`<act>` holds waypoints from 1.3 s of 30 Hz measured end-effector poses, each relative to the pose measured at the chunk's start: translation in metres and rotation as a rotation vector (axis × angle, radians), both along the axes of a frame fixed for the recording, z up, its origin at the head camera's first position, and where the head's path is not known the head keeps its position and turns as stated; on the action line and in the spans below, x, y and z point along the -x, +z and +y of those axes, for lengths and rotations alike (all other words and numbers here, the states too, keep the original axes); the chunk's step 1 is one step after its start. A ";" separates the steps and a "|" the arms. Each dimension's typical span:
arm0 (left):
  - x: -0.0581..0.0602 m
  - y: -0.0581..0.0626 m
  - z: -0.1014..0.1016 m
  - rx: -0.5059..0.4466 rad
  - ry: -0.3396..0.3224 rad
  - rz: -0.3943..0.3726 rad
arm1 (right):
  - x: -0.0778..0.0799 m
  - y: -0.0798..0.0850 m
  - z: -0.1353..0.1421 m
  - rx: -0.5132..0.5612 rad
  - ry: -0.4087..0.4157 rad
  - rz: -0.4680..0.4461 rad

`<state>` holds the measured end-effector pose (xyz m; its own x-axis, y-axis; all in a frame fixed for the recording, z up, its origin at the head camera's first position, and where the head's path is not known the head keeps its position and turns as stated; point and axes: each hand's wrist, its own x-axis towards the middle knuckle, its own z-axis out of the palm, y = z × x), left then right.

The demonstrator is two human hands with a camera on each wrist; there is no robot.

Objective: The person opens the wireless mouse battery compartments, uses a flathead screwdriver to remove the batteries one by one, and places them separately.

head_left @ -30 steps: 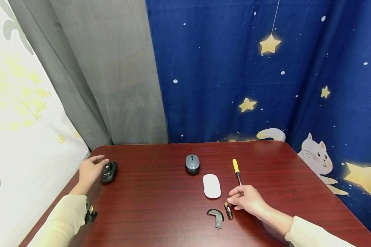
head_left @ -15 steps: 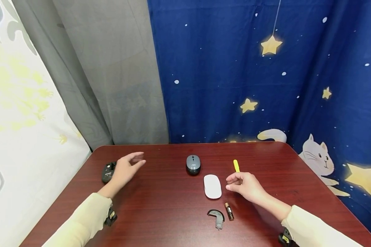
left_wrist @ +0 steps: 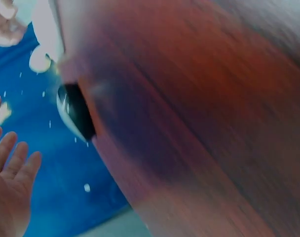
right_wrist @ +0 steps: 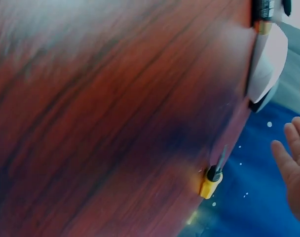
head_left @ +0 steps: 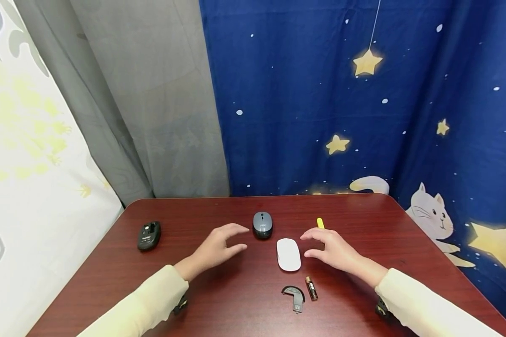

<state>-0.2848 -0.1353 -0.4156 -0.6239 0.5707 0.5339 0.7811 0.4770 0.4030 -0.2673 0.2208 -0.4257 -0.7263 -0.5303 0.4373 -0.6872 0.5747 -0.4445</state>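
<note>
A starry blue curtain [head_left: 295, 107] and a gray curtain [head_left: 177, 117] hang behind the dark red tabletop [head_left: 236, 299]. From my head view, I judge the work to be partway along: the black mouse [head_left: 149, 235] lies well off to my left, apparently underside up, while a loose cover [head_left: 295, 298] and a battery [head_left: 311, 288] lie side by side near me, so opening looks done and, to my eye, fitting things together is not. The white mouse [head_left: 288, 255] sits between my hands, just beside my right fingers [head_left: 314, 234]; the gray mouse [head_left: 263, 224] is just beyond my left fingers [head_left: 235, 228]. Both sets are spread, thumbs apart, holding nothing. The left wrist view is blurred, but the gray mouse shows near those loosely parted fingers. In the right wrist view, the fingers are straight and bare, with the yellow screwdriver [right_wrist: 211, 185] on the tabletop, apart from them.
</note>
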 end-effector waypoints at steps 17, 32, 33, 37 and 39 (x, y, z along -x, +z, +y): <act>0.015 -0.016 0.052 0.420 -0.295 0.436 | 0.021 -0.016 0.000 -0.289 0.298 0.467; 0.028 -0.028 0.063 0.574 -0.324 0.583 | 0.034 -0.026 0.000 -0.404 0.447 0.694; 0.028 -0.028 0.063 0.577 -0.328 0.591 | 0.034 -0.026 -0.001 -0.409 0.451 0.699; 0.029 -0.027 0.066 0.585 -0.340 0.605 | 0.034 -0.026 -0.001 -0.428 0.457 0.722; 0.030 -0.027 0.068 0.587 -0.345 0.612 | 0.035 -0.026 -0.001 -0.429 0.460 0.726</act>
<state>-0.3146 -0.0675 -0.4422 -0.0724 0.9571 0.2805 0.9157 0.1753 -0.3617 -0.3020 0.2196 -0.4512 -0.0351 -0.9154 0.4010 -0.9109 0.1944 0.3640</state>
